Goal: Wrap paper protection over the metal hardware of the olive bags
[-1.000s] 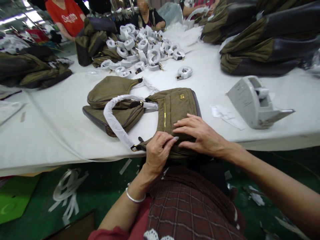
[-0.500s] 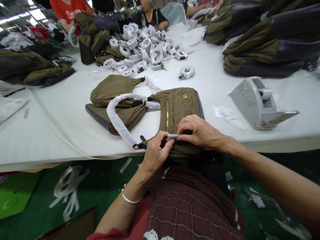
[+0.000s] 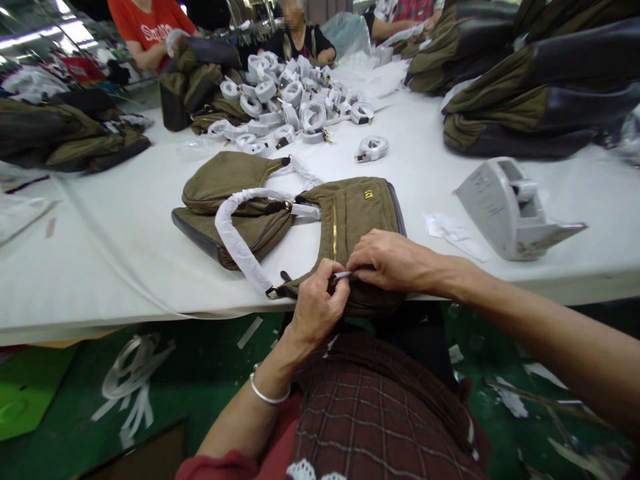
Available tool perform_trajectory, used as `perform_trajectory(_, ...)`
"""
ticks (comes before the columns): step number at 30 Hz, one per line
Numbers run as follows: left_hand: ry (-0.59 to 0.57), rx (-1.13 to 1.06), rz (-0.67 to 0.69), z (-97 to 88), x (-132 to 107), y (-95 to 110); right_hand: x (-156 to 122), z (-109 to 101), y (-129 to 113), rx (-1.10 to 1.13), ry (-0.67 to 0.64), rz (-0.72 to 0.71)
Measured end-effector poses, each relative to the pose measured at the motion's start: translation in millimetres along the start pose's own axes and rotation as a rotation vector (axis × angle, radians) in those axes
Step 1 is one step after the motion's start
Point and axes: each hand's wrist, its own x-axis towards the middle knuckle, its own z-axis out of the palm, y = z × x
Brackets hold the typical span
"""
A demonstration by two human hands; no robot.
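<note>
An olive shoulder bag with gold zips lies at the near edge of the white table; its strap is wrapped in white paper. My left hand and my right hand meet at the bag's near edge. Both pinch a small white strip between their fingertips, right on the bag. A second olive bag lies just behind and to the left, touching the first.
A grey tape dispenser and paper scraps lie to the right. Several white-wrapped strap rolls are heaped at the table's far side. Stacks of olive bags stand right and left. Other people work across the table.
My right hand lifted from lying flat on the bag and closed into a pinch. A white strip appeared between both hands, which have drawn closer together on it.
</note>
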Motion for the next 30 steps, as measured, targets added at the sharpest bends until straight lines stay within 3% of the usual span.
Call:
perform_trajectory(3,-0.075,-0.247,-0.185,1.9,-0.8,0.1,-0.8,6.1,1.3,-0.101,0.033,-0.089)
perform_trajectory(8,-0.155,-0.994,-0.495,8.7,2.7,-1.4,-7.2,21.4,-0.7,-0.303,0.188,-0.246)
perform_trajectory(11,-0.156,-1.306,-0.653,10.3,5.7,-2.7,-12.9,26.0,-8.0,-0.339,0.226,-0.222)
perform_trajectory(14,-0.175,-1.502,-0.755,8.8,6.3,-3.9,-17.5,29.9,-16.5,-0.323,0.184,-0.158)
perform_trajectory(20,-0.185,-1.486,-0.729,10.0,-4.5,-3.2,-21.4,44.3,-22.4,-0.333,0.281,-0.089)
perform_trajectory(25,-0.13,-1.339,-0.732,17.0,-18.3,0.5,-28.8,51.9,-20.5,-0.304,0.433,-0.166)
perform_trajectory(30,-0.233,-1.291,-0.749,14.6,-19.5,-4.3,-34.8,56.6,-17.3,-0.272,0.473,-0.158)
